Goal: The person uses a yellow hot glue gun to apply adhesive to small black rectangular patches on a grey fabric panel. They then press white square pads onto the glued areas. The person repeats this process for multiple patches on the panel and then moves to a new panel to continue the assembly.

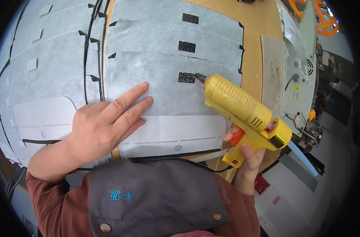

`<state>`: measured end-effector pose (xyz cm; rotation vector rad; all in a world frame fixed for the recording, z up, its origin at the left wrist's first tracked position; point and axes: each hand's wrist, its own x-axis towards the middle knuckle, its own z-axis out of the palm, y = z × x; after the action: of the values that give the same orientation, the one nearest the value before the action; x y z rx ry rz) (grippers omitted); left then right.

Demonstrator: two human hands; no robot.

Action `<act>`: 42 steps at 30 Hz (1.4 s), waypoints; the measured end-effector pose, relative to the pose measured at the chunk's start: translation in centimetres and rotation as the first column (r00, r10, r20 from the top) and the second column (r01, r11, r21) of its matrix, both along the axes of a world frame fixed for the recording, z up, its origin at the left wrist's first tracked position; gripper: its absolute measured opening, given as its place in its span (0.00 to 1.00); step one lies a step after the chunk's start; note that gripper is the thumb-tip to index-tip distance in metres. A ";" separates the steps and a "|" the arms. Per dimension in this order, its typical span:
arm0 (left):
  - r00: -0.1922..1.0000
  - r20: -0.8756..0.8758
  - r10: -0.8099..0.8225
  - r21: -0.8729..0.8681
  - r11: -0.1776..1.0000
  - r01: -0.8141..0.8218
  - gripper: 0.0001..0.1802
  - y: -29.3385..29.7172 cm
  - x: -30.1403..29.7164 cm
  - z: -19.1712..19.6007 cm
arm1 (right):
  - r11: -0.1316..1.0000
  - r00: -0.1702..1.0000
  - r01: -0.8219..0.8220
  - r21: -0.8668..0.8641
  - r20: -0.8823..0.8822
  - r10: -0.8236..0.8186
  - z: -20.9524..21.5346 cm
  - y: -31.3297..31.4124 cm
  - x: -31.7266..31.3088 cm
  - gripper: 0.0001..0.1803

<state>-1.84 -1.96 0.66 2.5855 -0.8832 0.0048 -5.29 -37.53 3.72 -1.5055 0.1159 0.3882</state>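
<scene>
Wooden bench (262, 23): three black patches (186, 77), one glue gun (243, 114), two hands.

Fabric sheets (164, 83) lie overlapped on the worktop (259, 23); the left hand (105, 122) rests on the nearest, the glue gun (243, 114) to its right.

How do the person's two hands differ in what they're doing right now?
The left hand lies flat and open, fingers spread, pressing on the grey fabric sheet; the right hand is curled shut around the handle of the yellow glue gun. The left hand rests on the sheet, while the right is raised beside it, aiming the nozzle at a black patch. Both are bare, with brown sleeves.
</scene>
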 end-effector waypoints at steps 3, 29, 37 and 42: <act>1.000 -0.001 -0.004 0.005 1.000 0.004 0.26 0.0 0.0 0.0 | 1.000 1.000 -0.005 0.012 0.005 0.005 -0.1 0.2 0.1 0.34; 1.000 0.004 -0.008 -0.008 1.000 0.008 0.27 0.1 0.0 0.1 | 0.985 0.987 -0.161 0.065 0.004 0.161 -0.2 0.5 1.0 0.34; 1.000 0.001 -0.008 0.000 1.000 0.008 0.26 0.0 0.2 0.1 | 0.995 0.999 0.036 -0.090 -0.015 -0.038 0.5 1.9 0.0 0.38; 1.000 0.001 -0.004 -0.001 1.000 0.004 0.26 0.0 0.1 0.0 | 0.991 1.000 0.027 -0.134 -0.004 -0.028 0.7 1.2 -0.2 0.38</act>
<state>-1.76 -2.01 0.67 2.5834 -0.8881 0.0058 -5.53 -36.29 4.40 -1.6332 0.1700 0.3689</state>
